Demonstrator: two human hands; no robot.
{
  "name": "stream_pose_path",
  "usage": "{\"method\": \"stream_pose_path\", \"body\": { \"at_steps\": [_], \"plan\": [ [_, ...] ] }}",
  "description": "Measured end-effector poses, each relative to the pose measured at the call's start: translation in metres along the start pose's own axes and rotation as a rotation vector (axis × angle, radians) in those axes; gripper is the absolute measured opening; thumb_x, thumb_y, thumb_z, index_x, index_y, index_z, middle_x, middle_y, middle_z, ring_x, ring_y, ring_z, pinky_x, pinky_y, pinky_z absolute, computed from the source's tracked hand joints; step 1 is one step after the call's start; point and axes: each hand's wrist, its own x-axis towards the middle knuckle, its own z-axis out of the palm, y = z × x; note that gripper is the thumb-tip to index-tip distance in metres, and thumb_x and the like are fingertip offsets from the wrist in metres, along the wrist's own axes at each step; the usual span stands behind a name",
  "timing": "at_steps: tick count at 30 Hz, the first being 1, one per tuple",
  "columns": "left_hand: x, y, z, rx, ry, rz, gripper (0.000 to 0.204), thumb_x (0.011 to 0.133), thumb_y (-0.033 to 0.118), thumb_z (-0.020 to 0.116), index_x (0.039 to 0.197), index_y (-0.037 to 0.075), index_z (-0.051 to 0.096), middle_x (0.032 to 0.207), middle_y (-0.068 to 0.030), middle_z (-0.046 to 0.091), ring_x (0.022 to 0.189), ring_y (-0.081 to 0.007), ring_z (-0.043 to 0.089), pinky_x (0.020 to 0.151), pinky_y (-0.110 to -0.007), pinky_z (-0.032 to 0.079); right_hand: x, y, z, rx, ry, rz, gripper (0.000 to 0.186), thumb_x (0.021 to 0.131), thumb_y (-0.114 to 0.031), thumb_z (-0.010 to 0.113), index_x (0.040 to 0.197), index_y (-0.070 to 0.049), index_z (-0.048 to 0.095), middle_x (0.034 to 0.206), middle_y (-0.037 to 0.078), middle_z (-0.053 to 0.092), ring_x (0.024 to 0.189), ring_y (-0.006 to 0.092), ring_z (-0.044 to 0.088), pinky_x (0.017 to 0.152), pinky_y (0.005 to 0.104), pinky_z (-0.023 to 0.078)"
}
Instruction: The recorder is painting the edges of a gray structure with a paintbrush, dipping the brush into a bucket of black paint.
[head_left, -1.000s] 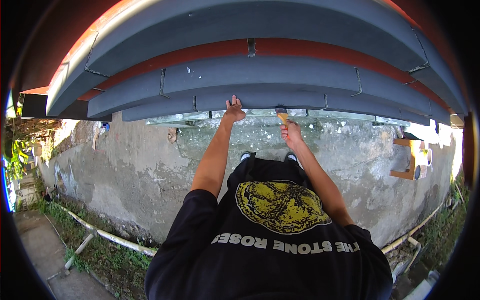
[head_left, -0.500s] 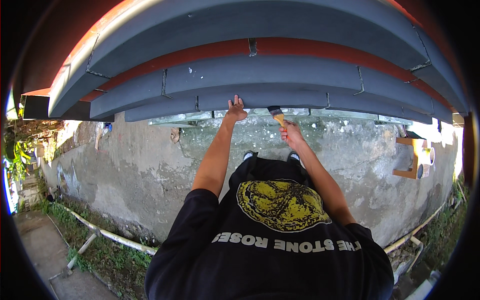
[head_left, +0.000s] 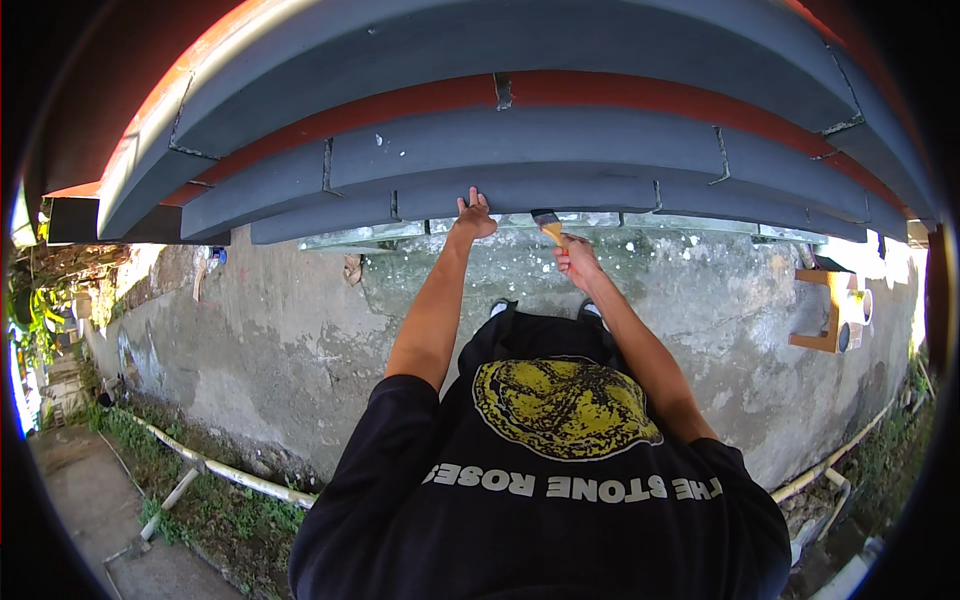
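My right hand (head_left: 577,262) grips the yellow-orange handle of a paintbrush (head_left: 551,229). The brush's dark bristles point up and left, against or just below the lower edge of a grey step-like ledge (head_left: 540,192). Further left, my left hand (head_left: 475,216) rests on that same ledge with its fingers stretched out and holds nothing. From this angle I cannot tell whether the bristles touch the painted surface.
Grey ledges with red bands (head_left: 620,92) rise in tiers ahead. Pale speckled blocks (head_left: 590,220) sit beneath them. A wooden stool-like frame (head_left: 828,310) with round containers stands at the right on paint-spotted concrete (head_left: 280,340). White pipes (head_left: 240,480) run behind at lower left.
My right hand and the paintbrush have shifted slightly left and up along the ledge's lower edge. My left hand stays in place.
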Motion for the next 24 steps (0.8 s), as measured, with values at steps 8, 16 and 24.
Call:
{"method": "stream_pose_path", "body": {
  "at_steps": [8, 16, 24],
  "plan": [
    [-0.010, 0.001, -0.002, -0.053, 0.018, 0.017, 0.071, 0.075, 0.021, 0.036, 0.133, -0.012, 0.011, 0.142, -0.0242, 0.007, 0.134, -0.0319, -0.004, 0.107, -0.049, 0.002, -0.001, 0.021, -0.064, 0.042, 0.332, -0.195, 0.015, 0.091, -0.019, 0.041, 0.103, -0.011, 0.046, 0.070, 0.002, 0.048, 0.051, 0.0075, 0.043, 0.045, 0.0228, 0.040],
    [0.002, -0.007, 0.004, -0.005, 0.006, -0.014, 0.072, 0.075, 0.021, 0.036, 0.133, -0.012, 0.010, 0.142, -0.0258, 0.005, 0.134, -0.0317, -0.003, 0.107, -0.047, 0.003, 0.022, 0.026, -0.029, 0.111, 0.144, -0.107, 0.016, 0.091, -0.015, 0.036, 0.103, -0.009, 0.045, 0.069, 0.004, 0.046, 0.049, 0.0075, 0.037, 0.041, 0.0213, 0.032],
    [-0.001, -0.005, 0.004, -0.013, 0.041, -0.037, 0.073, 0.075, 0.022, 0.037, 0.133, -0.012, 0.010, 0.142, -0.0251, 0.005, 0.134, -0.0313, -0.003, 0.108, -0.046, 0.004, 0.005, -0.004, -0.051, -0.068, 0.170, -0.108, 0.015, 0.088, -0.012, 0.036, 0.099, -0.009, 0.046, 0.065, 0.002, 0.046, 0.045, 0.0054, 0.036, 0.035, 0.0183, 0.025]
  ]
}}
